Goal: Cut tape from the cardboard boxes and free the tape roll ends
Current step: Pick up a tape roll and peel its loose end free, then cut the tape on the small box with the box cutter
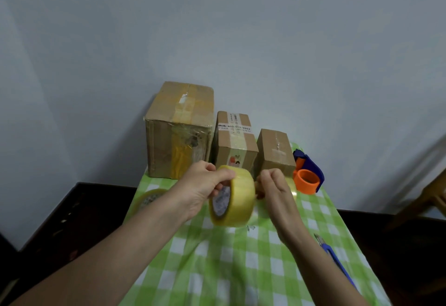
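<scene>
My left hand [201, 185] grips a yellowish clear tape roll [237, 199] held up above the table, thumb over the top and fingers inside the core. My right hand [272, 186] is beside the roll's right face with curled fingers that pinch at its edge; the tape end itself is too small to make out. Three taped cardboard boxes stand at the table's far edge: a large box [178, 129], a medium box [235, 141] and a small box [276, 152]. A blue utility knife [335, 261] lies on the cloth at the right.
A green checked cloth [241, 269] covers the table. A second tape roll [149, 199] lies flat at the left edge. A blue tape dispenser with an orange core [309, 172] sits right of the small box. Dark furniture flanks the table on both sides.
</scene>
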